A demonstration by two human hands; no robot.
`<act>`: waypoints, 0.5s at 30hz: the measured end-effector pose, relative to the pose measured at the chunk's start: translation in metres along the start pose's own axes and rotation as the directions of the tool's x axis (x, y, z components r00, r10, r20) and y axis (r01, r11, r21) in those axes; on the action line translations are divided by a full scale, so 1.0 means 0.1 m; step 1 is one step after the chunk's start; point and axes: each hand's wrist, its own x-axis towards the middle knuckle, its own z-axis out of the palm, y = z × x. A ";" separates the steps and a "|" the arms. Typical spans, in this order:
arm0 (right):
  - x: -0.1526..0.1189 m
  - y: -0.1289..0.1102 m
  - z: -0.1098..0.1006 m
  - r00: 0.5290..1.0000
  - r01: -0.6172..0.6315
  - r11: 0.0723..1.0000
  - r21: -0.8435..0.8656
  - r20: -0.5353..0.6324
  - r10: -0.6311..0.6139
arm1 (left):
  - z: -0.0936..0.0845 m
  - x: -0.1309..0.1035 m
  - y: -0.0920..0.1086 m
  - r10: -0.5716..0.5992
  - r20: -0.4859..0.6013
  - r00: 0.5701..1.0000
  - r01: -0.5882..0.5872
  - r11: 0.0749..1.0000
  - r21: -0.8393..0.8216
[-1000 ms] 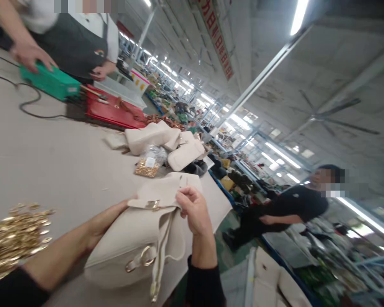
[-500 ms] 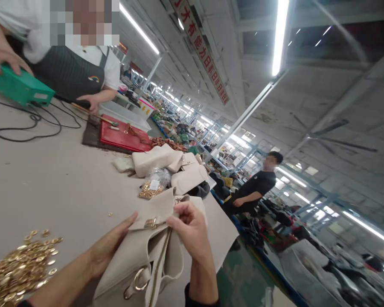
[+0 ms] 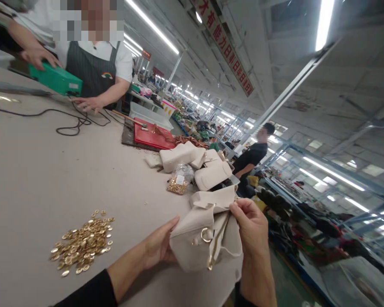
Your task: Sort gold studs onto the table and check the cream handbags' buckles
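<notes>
A cream handbag (image 3: pixel 195 243) with gold rings and an open zip is held tilted over the near edge of the table. My left hand (image 3: pixel 161 243) supports its left side, the thumb along the outside and the other fingers partly hidden beneath. My right hand (image 3: pixel 251 219) pinches the bag's upper rim at the right, thumb and fingers closed on it. A pile of gold eyelets (image 3: pixel 85 243) lies to the left of my left forearm. Beyond the bag is a clear plastic bag of small gold pieces (image 3: pixel 177 183).
More cream bags (image 3: pixel 211 172) are heaped behind the plastic bag. A red flat piece (image 3: pixel 153 135) lies past them. Across the table (image 3: pixel 115 179) a co-worker (image 3: pixel 92 72) handles a green box (image 3: pixel 56 79) with a black cable (image 3: pixel 80 121). Another person (image 3: pixel 252 153) stands at the right.
The view has swung left, bringing the whole eyelet pile into sight. The handbag has turned in my hands, its ringed side now more toward me. The co-worker's hand has come nearer the green box.
</notes>
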 end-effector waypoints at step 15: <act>-0.20 0.00 0.24 0.965 0.057 0.998 -0.001 0.258 -0.055 | 0.04 -0.12 -0.05 -0.017 0.321 0.947 0.127 0.936 -0.327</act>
